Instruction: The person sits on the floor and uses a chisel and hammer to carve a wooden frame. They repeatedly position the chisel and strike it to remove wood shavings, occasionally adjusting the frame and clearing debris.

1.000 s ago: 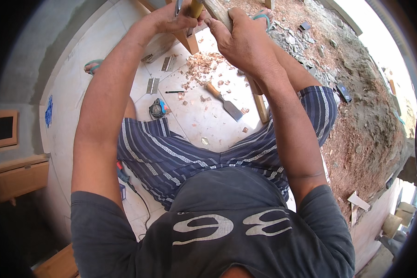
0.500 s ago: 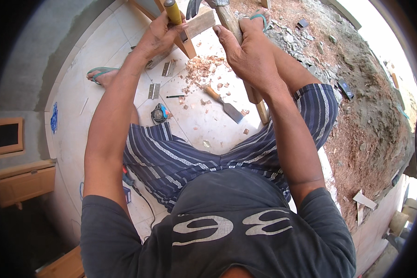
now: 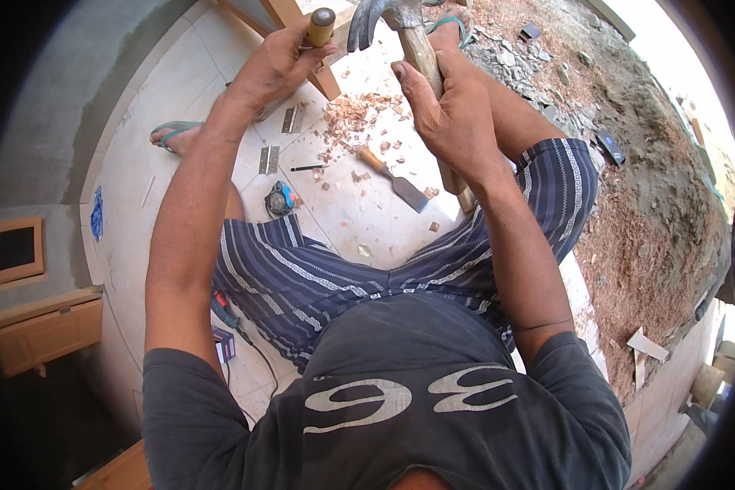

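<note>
In my left hand (image 3: 271, 72) a chisel is gripped by its yellow handle (image 3: 321, 29), butt end toward me; its blade is hidden below the fingers. Beneath that hand is a wooden piece (image 3: 325, 80). My right hand (image 3: 462, 122) is wrapped round the wooden handle of a claw hammer (image 3: 420, 51), thumb along the shaft. The hammer's metal head is raised just right of the chisel's butt, apart from it. A second, broad chisel (image 3: 407, 193) with a wooden handle lies on the floor between my legs, beside wood shavings (image 3: 358, 116).
On the tiles lie two metal hinges (image 3: 269, 159), a dark pencil (image 3: 308, 167) and a blue-black tape measure (image 3: 279, 198). A corded power tool (image 3: 223, 309) lies by my hip. Rubble and sawdust-strewn soil (image 3: 629, 212) spread at the right; wooden cabinet fronts (image 3: 47, 333) stand at the left.
The hammer head has come into fuller view, lower and slightly nearer to me, as my right hand shifted. The chisel's handle now leans more toward me, its butt end showing.
</note>
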Demonstrator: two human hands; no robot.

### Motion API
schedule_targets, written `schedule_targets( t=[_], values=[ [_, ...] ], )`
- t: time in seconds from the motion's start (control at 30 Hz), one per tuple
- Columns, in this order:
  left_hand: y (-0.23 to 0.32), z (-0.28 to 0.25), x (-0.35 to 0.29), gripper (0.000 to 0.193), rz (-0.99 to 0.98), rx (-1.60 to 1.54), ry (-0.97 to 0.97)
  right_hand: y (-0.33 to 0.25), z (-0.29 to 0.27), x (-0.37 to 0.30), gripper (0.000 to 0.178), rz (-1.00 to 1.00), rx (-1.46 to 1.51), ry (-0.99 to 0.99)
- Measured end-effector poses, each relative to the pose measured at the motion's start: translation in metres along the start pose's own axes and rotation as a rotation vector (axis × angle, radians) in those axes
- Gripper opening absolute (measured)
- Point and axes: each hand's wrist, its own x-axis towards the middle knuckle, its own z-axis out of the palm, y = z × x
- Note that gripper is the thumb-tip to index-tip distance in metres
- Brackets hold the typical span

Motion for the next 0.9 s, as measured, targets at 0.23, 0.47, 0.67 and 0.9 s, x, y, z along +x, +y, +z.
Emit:
schedule_targets(
  t=[0.23,0.47,0.67,0.9],
  values=[
    [0.003,0.0,0.004,0.028,0.032,0.096,-0.083,-0.003,0.005,-0.003,0.035,-0.076,0.037,0.038],
    [-0.007,-0.002,0.015,0.03,0.029,0.087,-0.144,0.011,0.037,0.005,0.038,-0.274,-0.036,0.169],
    [-0.026,-0.003,0.003,0.029,0.107,0.038,-0.078,-0.004,0.029,0.004,0.04,-0.201,-0.021,0.059],
    [-0.05,-0.01,0.013,0.028,0.075,-0.051,-0.127,-0.018,0.026,0.017,0.046,-0.211,-0.23,-0.052]
  ],
)
